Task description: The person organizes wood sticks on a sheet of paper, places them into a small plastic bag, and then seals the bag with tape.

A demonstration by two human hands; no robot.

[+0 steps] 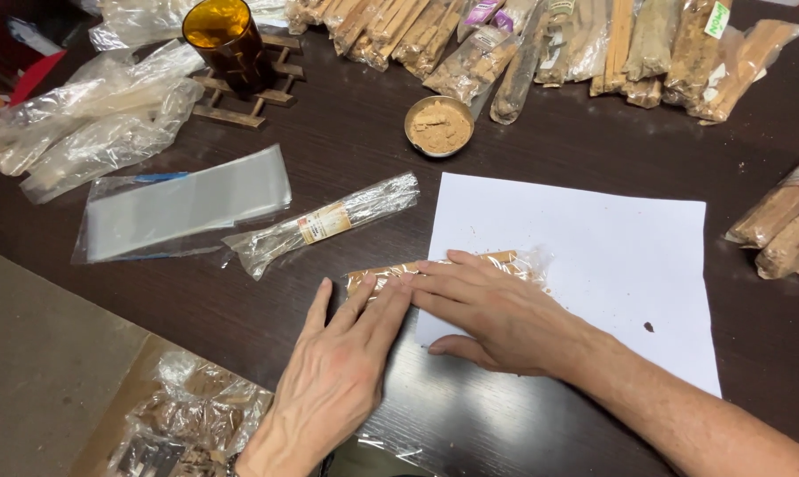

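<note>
Pressing: I see both hands flat on a clear packet of brown sticks [514, 261] at the near left edge of a white paper sheet [594, 256] on the dark desk [541, 141].
Left hand [342, 367]: fingers spread and laid flat on the packet's left end; the grip is not closed around anything.
Right hand [492, 314]: palm down across the packet's middle, fingers straight, thumb tucked on the sheet; nothing grasped.
Beside them: a wrapped bundle with a label [324, 223] lies just left of the sheet, with flat clear sleeves [183, 203] further left.
Farther back: a small bowl of tan powder [439, 126], an amber glass [226, 40] on a wooden rack [241, 102], and a row of bagged sticks [550, 44].
</note>
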